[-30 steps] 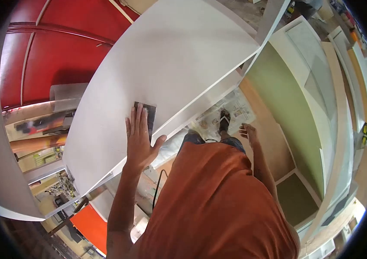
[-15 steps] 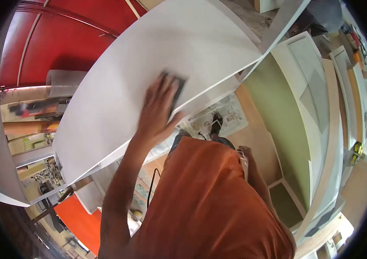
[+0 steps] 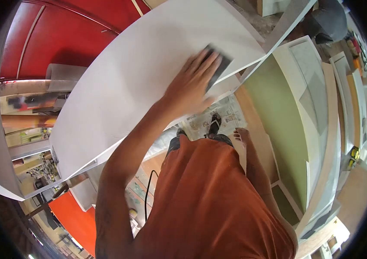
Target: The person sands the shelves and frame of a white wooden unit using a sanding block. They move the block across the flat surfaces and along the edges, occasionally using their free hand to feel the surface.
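My left hand (image 3: 190, 84) presses a dark grey piece of sandpaper (image 3: 219, 68) against the broad white panel (image 3: 118, 86), near its right edge. The fingers lie over the sandpaper, and the thumb hangs past the panel's edge, blurred. My right hand (image 3: 241, 134) hangs low beside my right thigh, its fingers loosely bent and apart, with nothing visible in it. A green-faced panel with a pale frame (image 3: 278, 112) stands to the right of that hand.
Paper sheets (image 3: 231, 113) cover the floor around my feet. Red panels (image 3: 66, 39) stand beyond the white panel. An orange board (image 3: 73, 220) is at lower left, and a black cable (image 3: 149, 190) runs by my left side. Boards (image 3: 356, 103) lean at right.
My left hand has slid the sandpaper up and to the right across the white panel. My right hand has risen slightly beside my thigh.
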Action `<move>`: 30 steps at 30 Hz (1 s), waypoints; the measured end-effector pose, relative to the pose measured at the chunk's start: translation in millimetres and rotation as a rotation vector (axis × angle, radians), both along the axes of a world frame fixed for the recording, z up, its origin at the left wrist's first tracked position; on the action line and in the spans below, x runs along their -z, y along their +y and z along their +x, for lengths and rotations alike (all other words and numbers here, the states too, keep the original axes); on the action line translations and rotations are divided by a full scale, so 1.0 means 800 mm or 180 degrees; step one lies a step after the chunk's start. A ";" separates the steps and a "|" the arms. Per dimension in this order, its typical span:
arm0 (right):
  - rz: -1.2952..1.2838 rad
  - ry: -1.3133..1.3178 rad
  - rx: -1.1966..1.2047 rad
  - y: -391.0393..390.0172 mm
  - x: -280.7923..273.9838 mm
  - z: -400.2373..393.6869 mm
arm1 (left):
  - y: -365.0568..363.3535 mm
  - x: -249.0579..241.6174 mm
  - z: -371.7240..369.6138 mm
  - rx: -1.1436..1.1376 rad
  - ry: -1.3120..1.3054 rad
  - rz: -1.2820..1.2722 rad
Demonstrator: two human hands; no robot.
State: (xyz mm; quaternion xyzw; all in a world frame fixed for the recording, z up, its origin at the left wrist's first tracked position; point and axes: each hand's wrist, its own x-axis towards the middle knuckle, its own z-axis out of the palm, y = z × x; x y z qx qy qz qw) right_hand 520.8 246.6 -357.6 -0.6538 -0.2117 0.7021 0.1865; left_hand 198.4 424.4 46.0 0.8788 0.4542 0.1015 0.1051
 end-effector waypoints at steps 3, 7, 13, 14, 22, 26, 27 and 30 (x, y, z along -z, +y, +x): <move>0.0108 0.0200 -0.0038 0.010 -0.021 -0.024 | -0.107 -0.029 -0.089 -0.0544 0.0420 -0.0669; 0.0142 0.0212 0.0140 -0.018 -0.017 -0.021 | -0.177 -0.043 -0.169 -0.0435 0.0835 -0.0916; -0.0492 -0.0239 0.0636 -0.096 0.010 0.019 | -0.007 -0.010 -0.027 0.0221 0.0374 -0.0171; -0.0478 -0.0256 0.0641 -0.107 0.013 0.026 | 0.024 0.003 0.006 0.0279 0.0190 0.0074; -0.0942 0.0011 0.0638 -0.117 0.018 0.033 | -0.087 -0.023 -0.079 -0.0233 0.0058 -0.0665; -0.0556 0.0056 0.0610 -0.078 0.019 0.004 | -0.189 -0.019 -0.159 -0.0448 0.0787 -0.0750; -0.0520 0.0063 0.0599 -0.063 0.007 0.000 | -0.179 -0.014 -0.142 -0.0600 0.0872 -0.0755; -0.0359 0.0108 0.0681 -0.049 -0.004 -0.014 | -0.081 -0.006 -0.059 -0.0476 0.0523 -0.0175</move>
